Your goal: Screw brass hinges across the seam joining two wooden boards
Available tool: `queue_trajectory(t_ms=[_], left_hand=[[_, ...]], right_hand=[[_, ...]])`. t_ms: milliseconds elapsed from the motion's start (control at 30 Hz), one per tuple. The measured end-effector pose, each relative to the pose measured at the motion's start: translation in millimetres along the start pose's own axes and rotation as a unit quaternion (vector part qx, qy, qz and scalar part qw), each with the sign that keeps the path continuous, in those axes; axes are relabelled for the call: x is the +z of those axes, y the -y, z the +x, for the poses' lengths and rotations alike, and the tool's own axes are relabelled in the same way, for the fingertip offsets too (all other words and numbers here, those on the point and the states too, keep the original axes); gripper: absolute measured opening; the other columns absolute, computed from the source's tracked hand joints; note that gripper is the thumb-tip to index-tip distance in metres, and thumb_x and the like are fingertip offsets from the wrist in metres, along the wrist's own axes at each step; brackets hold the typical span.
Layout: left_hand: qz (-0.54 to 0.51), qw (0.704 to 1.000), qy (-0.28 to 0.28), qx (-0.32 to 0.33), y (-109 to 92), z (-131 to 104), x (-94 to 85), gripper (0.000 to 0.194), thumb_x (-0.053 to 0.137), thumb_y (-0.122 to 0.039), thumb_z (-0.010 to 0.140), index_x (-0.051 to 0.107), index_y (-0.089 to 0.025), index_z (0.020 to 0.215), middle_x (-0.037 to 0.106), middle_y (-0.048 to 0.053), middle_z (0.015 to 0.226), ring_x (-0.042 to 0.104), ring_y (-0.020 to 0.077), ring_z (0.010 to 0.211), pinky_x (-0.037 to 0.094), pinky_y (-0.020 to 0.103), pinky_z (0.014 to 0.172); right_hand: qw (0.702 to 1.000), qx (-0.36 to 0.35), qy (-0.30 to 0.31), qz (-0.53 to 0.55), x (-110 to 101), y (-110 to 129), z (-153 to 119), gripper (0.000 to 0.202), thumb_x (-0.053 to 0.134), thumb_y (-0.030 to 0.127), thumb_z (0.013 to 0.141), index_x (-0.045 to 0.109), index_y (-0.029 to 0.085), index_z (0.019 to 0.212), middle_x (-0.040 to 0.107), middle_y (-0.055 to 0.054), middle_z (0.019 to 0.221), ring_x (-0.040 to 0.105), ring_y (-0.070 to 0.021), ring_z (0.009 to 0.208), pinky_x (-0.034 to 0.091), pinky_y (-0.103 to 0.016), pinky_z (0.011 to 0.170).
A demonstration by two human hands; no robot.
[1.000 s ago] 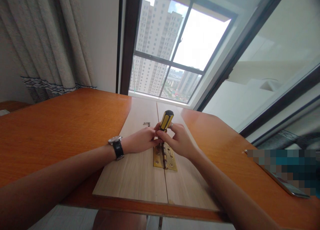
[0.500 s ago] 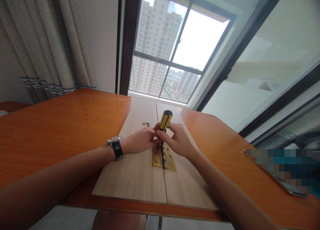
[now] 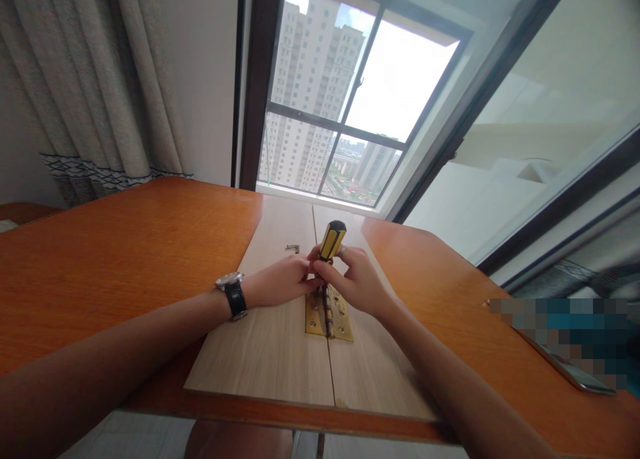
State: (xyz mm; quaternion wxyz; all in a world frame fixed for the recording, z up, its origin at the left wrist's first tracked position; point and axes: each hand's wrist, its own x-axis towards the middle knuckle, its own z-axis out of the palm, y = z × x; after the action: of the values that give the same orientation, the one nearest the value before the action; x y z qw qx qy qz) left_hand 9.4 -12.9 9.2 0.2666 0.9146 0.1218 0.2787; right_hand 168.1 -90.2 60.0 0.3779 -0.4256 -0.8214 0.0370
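Behind everything, pale walls (image 3: 207, 79) and a bright window (image 3: 360, 82) onto tall buildings (image 3: 310, 72); below, an orange-brown wooden tabletop (image 3: 150, 246). At far left, a gray curtain (image 3: 95, 79) in heavy folds, with a patterned band near the hem. Next, across the near left side of the tabletop, the left forearm (image 3: 125, 362), with a black-strapped wristwatch (image 3: 235, 298) at the wrist. Then a pale left board (image 3: 260, 359), flat on the tabletop, and on it, just beyond the left hand (image 3: 283, 279), a few small metal pieces (image 3: 293, 248) — too small to make out.

Left fingers bunched at the foot of a yellow-and-black screwdriver (image 3: 332, 240); cannot tell between a pinch on the shaft and one on something else. Screwdriver nearly upright, handle leaning slightly right, tip hidden by the hands. Just below, a brass-colored hinge (image 3: 315, 324), opened flat with a leaf on each board — knuckle along the seam (image 3: 331, 372). To the right, right hand (image 3: 365, 282), fingers pinching the screwdriver low on the handle, with a ring (image 3: 342, 250) on one finger. Beside the right forearm (image 3: 443, 372), a pale right board (image 3: 373, 366). At far right, near the tabletop's edge, a flat, shiny-rimmed thing (image 3: 595, 383), partly pixelated.
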Motion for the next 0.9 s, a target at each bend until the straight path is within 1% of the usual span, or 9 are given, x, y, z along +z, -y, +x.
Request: queue_trajectory(t_ms=[300, 467, 700, 900], left_hand=[[-0.006, 1.0, -0.001, -0.003, 1.7, 0.3, 1.1, 0.026, 0.054, -0.023, 0.096, 0.066, -0.015, 0.117, 0.072, 0.01, 0.116, 0.066, 0.0232, 0.108, 0.05, 0.036, 0.1], [-0.006, 1.0, 0.0, -0.002, 1.9, 0.5, 0.8, 0.027, 0.053, -0.023, 0.096, 0.065, -0.013, 0.117, 0.072, 0.012, 0.117, 0.066, 0.0247, 0.109, 0.05, 0.038, 0.1], [0.002, 1.0, -0.001, 0.001, 1.6, 0.4, 0.7, 0.019, 0.053, -0.021, 0.094, 0.068, -0.014, 0.104, 0.073, 0.01, 0.11, 0.066, 0.0235, 0.106, 0.05, 0.037, 0.1], [0.008, 1.0, -0.007, 0.004, 2.6, -0.1, 1.6, 0.02, 0.054, -0.021, 0.094, 0.067, -0.014, 0.107, 0.072, 0.01, 0.112, 0.065, 0.0234, 0.106, 0.05, 0.037, 0.1]], right_hand=[[1.0, 0.005, 0.0, -0.01, 0.1, 0.2, -0.4, 0.02, 0.055, 0.031, 0.094, 0.065, 0.019, 0.082, 0.072, -0.002, 0.075, 0.065, -0.0161, 0.069, 0.048, -0.027, 0.064], [1.0, -0.002, 0.0, -0.009, -0.2, 0.8, -0.2, 0.019, 0.054, 0.029, 0.094, 0.066, 0.018, 0.083, 0.072, -0.002, 0.075, 0.066, -0.0155, 0.068, 0.049, -0.026, 0.065], [1.0, -0.006, 0.0, -0.014, 0.2, 1.2, 0.0, 0.019, 0.053, 0.028, 0.095, 0.067, 0.019, 0.085, 0.073, -0.001, 0.075, 0.066, -0.0147, 0.068, 0.049, -0.026, 0.065], [1.0, -0.004, 0.002, -0.013, -0.3, 1.0, 0.1, 0.02, 0.054, 0.029, 0.095, 0.069, 0.019, 0.087, 0.074, -0.002, 0.077, 0.066, -0.0154, 0.069, 0.049, -0.026, 0.065]])
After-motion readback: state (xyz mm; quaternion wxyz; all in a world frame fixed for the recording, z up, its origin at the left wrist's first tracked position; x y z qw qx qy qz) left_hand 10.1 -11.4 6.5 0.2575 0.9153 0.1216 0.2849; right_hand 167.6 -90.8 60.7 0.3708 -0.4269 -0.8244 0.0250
